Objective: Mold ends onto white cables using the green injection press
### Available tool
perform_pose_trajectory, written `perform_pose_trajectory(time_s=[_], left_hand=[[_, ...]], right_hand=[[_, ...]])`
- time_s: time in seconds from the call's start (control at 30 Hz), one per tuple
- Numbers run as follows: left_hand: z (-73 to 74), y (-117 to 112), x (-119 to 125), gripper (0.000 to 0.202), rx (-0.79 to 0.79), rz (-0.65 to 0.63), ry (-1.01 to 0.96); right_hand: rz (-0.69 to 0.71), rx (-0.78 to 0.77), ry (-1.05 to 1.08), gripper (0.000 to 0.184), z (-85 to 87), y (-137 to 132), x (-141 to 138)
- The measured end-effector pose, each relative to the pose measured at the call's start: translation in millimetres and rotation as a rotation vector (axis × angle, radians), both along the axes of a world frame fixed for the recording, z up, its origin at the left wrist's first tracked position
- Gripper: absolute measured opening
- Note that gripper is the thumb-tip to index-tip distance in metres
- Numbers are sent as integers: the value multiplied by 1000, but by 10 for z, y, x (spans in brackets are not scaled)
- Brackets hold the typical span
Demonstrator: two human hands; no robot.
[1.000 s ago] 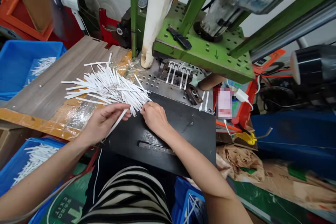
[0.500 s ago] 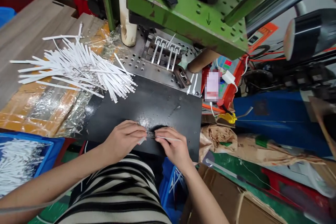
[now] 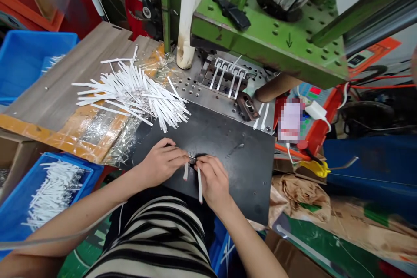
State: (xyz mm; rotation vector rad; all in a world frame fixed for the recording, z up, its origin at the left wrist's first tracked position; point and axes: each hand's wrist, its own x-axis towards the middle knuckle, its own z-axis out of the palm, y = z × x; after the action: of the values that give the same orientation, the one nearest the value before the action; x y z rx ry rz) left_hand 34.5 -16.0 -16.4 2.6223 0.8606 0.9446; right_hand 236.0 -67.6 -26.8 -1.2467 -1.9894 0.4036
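Over the near part of a black plate (image 3: 228,160), both my hands are closed around one small dark metal piece (image 3: 192,160). My left hand (image 3: 166,163) pinches its left end with the fingertips, the index finger raised. My right hand (image 3: 213,178) grips the other end. Two white flat strips hang down here: a short strip (image 3: 186,171) below my left fingertips and a longer strip (image 3: 200,184) beside my right fingers. How the strips join the metal piece is hidden by my fingers.
A heap of white strips (image 3: 137,93) lies left of the plate. Beyond it, a metal fixture (image 3: 224,78) holding several white strips sits under a green press (image 3: 260,47). Blue bins (image 3: 94,171) stand at the left. A control box (image 3: 312,117) is at the right.
The view has swung left, so the scene sits further right. Between my hands, the white strips now hang downward; before, one lay sideways along my right hand. My left index finger has lifted.
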Motion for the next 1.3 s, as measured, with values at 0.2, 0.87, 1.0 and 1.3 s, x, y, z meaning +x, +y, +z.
perform_pose_trajectory(time_s=[0.2, 0.87, 1.0, 1.3], left_hand=[[-56, 25, -125, 13, -14, 34, -58], [120, 521, -881, 21, -21, 183, 296], [128, 750, -1115, 24, -22, 153, 506], [435, 449, -694, 13, -272, 149, -213]], right_hand=[[78, -44, 29, 20, 9, 128, -11], [96, -264, -564, 24, 390, 1952, -290], [145, -264, -700, 27, 391, 2110, -543], [-69, -246, -390, 26, 333, 992, 160]])
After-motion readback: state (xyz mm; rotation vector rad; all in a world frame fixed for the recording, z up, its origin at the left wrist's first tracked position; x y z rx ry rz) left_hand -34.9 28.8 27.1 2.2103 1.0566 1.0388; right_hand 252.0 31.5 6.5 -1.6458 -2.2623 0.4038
